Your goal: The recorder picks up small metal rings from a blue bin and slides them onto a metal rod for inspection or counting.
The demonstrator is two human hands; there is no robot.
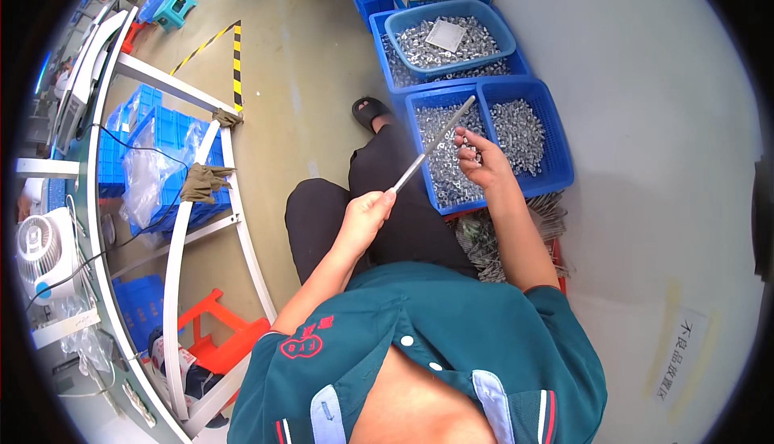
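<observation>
My left hand [367, 216] is closed round the lower end of a thin metal rod [442, 135], which slants up and to the right. A short way along it the rod seems to change thickness. My right hand [482, 162] hovers over a blue divided crate [562, 133], its fingers curled in near the rod. Small silvery bits seem to show at those fingertips, too small to make out. Both crate compartments hold many small silvery metal parts [516, 131], like nuts or sleeves.
Beyond stands another blue crate [524, 61] bearing a light-blue basin [508, 34] of similar parts with a white card [446, 35]. Thin metal pieces [484, 250] lie below the near crate. A white metal frame [179, 283], red stool [226, 335] and fan [40, 242] are leftward; a wall rises rightward.
</observation>
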